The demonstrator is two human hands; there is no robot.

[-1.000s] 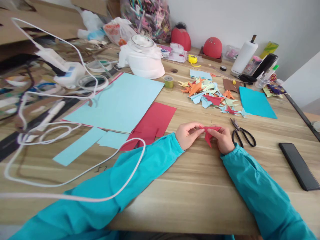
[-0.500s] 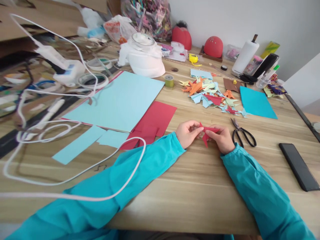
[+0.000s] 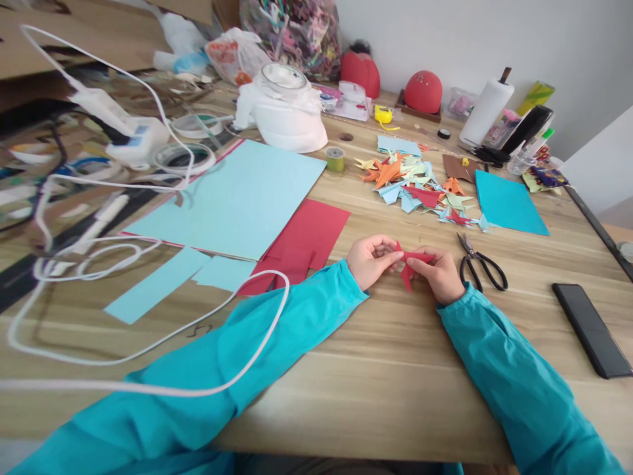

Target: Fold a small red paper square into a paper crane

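Note:
Both of my hands meet over the wooden table (image 3: 376, 376) on a small folded red paper piece (image 3: 408, 266). My left hand (image 3: 368, 261) pinches its left end with curled fingers. My right hand (image 3: 439, 274) pinches its right side. A pointed flap of the red paper hangs down between the hands. Both arms wear teal sleeves. Black scissors (image 3: 482, 264) lie just right of my right hand.
A red sheet (image 3: 301, 244) and a large light blue sheet (image 3: 232, 201) lie to the left, with blue strips (image 3: 158, 285) and a white cable (image 3: 148, 343). A pile of folded paper shapes (image 3: 415, 188), a teal sheet (image 3: 509, 204) and a black phone (image 3: 591, 328) lie nearby.
The red paper piece has been turned and folded narrower between the fingers; the wide flap seen earlier is now a thin point. Both hands stay in place.

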